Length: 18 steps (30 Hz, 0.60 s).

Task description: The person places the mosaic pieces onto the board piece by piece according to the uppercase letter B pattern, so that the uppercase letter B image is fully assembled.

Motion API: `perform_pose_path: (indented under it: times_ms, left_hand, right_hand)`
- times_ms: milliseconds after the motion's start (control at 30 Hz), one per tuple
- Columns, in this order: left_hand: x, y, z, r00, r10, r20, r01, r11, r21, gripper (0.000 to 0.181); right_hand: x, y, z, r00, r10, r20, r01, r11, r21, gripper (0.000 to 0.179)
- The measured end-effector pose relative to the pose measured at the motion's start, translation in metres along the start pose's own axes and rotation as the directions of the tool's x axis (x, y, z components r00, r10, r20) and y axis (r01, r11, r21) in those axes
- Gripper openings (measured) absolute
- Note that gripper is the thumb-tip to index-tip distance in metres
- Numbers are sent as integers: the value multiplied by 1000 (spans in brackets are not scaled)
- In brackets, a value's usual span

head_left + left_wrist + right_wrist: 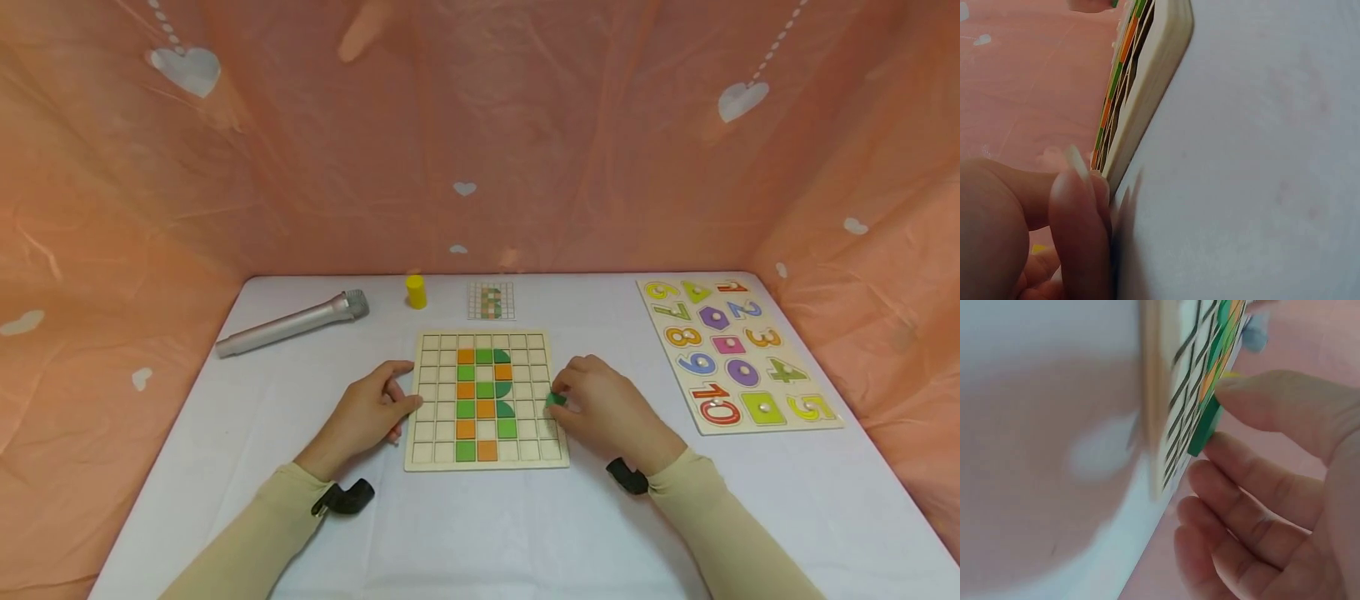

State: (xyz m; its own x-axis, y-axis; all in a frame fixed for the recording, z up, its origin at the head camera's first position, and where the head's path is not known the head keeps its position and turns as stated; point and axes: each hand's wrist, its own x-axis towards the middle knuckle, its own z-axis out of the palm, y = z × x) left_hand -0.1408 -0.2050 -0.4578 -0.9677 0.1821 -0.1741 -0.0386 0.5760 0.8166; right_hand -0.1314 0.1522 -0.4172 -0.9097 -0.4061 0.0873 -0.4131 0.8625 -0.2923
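A square wooden grid board (444, 452) lies flat on the table, with orange, light green and dark green tiles (486, 408) set in its middle columns. At the board's left edge, my left hand (367, 408) rests its thumb and index fingertip apart against the wood. My right hand (609, 412) pinches a small dark green tile (1205, 427) between thumb and index finger, just over the board's right edge. The fingers partly cover that tile, so its full shape cannot be made out. Its other fingers are loosely bent in the right wrist view.
Behind the board lie a small gridded pattern card (491, 301) and a yellow cylinder (416, 292). A silver microphone (296, 323) is at the back left. On the right sits a number-and-shape puzzle board (738, 358). Orange curtains (480, 150) enclose the table's back and sides.
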Motion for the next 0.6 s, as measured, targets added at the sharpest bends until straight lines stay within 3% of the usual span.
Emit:
perform_pose_path:
  times_ms: [267,433,600]
  left_hand:
    - [-1,0,0,1000,5,3,-5,1000,0,60]
    - [0,-1,0,1000,5,3,-5,1000,0,61]
    - [1,-2,0,1000,14,3,-14,1000,-4,61]
  right_hand:
    - [-10,-31,13,982,-190,-18,189,981,-30,20]
    - [-15,-43,23,968,-252,14,252,967,-27,19]
    - [-16,-49,27,952,-307,-7,307,951,-33,15]
